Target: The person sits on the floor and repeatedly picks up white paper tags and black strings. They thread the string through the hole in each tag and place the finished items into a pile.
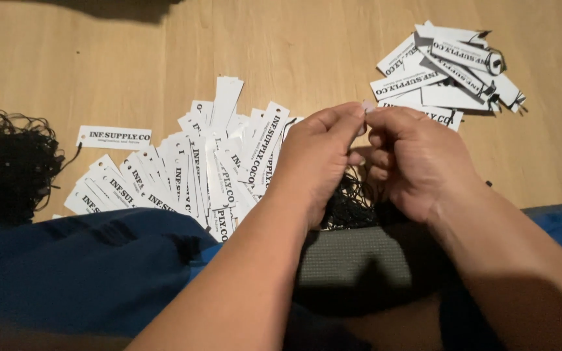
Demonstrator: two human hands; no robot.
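Observation:
My left hand (317,159) and my right hand (417,159) meet above a wooden floor, fingertips pinched together on a small white paper tag (366,106) that is mostly hidden between them. Thin black string (349,198) hangs below the hands in a loose tangle. A fan of white printed paper tags (196,169) lies spread to the left of my left hand. A second pile of white tags with strings (447,71) rests at the upper right.
A bundle of black string (8,166) sits at the far left, with one lone tag (113,137) beside it. My blue-clad legs (79,273) and a dark green mat (352,263) fill the lower part of the view on the wooden floor (99,65).

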